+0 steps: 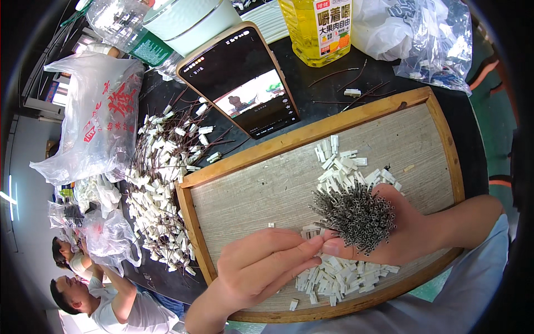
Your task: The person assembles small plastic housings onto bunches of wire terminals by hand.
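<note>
My right hand [414, 231] is wrapped round a thick bundle of thin dark wires [359, 217], whose metal terminal ends point up. The thumb lies along the bundle's near left side. My left hand [264, 264] is closed in a pinch, its fingertips meeting the right thumb at the bundle's edge. Whatever sits between those fingertips is too small to make out. Small white plastic connector housings [347, 275] lie in a loose heap beneath and behind both hands, on a wood-framed tray [245, 203].
Left of the tray is a heap of wires with white connectors [158, 203]. A phone [239, 80] leans beyond the tray's far rim. Behind stand a yellow drink bottle [317, 33] and a white tub [192, 22]. Plastic bags [97, 117] line the left. Two people [119, 306] sit at left.
</note>
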Motion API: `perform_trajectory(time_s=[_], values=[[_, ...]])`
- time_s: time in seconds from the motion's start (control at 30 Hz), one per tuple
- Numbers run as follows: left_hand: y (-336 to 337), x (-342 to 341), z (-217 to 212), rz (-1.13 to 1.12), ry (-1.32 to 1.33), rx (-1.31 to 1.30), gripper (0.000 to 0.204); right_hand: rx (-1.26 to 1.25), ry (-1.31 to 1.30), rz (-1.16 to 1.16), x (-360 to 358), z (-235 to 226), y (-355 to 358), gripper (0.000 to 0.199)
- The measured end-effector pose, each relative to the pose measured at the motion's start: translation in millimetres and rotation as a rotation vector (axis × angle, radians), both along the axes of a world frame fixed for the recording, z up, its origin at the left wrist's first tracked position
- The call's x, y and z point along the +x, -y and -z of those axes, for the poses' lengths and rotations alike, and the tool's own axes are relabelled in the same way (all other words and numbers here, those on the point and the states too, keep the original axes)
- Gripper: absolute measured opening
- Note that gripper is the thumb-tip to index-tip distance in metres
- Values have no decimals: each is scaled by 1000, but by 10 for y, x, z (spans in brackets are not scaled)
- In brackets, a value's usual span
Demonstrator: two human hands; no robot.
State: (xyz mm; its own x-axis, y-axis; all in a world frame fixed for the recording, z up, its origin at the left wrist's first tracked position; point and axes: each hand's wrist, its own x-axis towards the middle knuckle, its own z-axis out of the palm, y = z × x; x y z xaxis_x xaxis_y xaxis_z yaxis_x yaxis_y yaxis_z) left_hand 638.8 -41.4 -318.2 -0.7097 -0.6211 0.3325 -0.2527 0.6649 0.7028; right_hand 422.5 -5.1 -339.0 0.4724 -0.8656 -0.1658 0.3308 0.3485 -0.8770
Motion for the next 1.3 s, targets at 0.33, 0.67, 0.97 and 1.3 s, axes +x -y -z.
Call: perform_trajectory(time_s=[0.33,0.67,0.97,1.3], values=[[601,864,-76,-979,-134,-121,21,39,-216,52,32,-114,61,20],[123,227,-100,-287,539,39,28,111,-183,-17,-47,-97,72,19],[69,110,78,-306,450,-9,31,124,-160,-15,-5,-157,76,15],[66,213,162,-143,-521,639,27,102,-192,-38,-8,-143,72,12]])
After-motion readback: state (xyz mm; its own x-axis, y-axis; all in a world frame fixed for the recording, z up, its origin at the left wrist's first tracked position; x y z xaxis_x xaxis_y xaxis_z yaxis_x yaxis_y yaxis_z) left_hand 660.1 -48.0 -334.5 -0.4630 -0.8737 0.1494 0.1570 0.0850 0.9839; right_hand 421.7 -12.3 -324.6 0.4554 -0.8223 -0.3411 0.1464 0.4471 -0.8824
